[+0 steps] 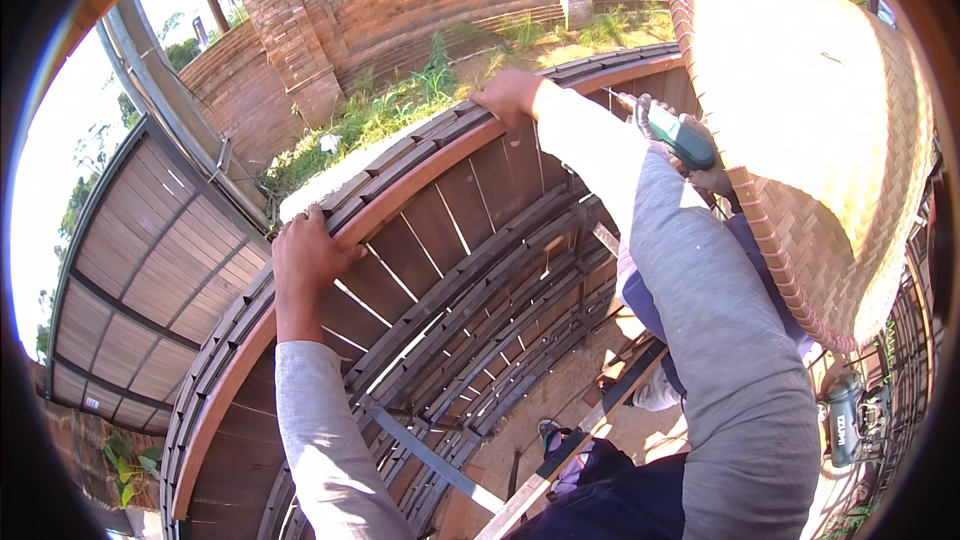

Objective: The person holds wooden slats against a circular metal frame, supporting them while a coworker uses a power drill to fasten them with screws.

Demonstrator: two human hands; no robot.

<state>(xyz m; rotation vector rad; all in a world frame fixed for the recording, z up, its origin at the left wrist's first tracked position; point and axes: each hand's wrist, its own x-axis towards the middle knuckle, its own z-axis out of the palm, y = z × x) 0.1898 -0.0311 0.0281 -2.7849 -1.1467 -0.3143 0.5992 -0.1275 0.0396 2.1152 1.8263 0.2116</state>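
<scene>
A long curved edge of overlapping dark shingles (388,162) sweeps across the view, with a reddish-brown strip (425,180) along its inner side. My left hand (305,255) grips this edge, fingers over the top and thumb on the inner side. Farther right, my right hand (512,100) clasps the same edge, slightly blurred, with a finger or thumb hanging inside. Just beyond my right forearm, a co-worker's gloved hand (643,118) is at a green power drill (682,138), its bit pointing left towards the edge.
The co-worker's wide woven hat (800,120) fills the upper right. Below the edge run dark curved battens (480,285) and a grey metal bar (430,455). A timber beam (590,430) crosses near my legs. A brick wall (420,5) stands beyond; a green machine (845,422) sits lower right.
</scene>
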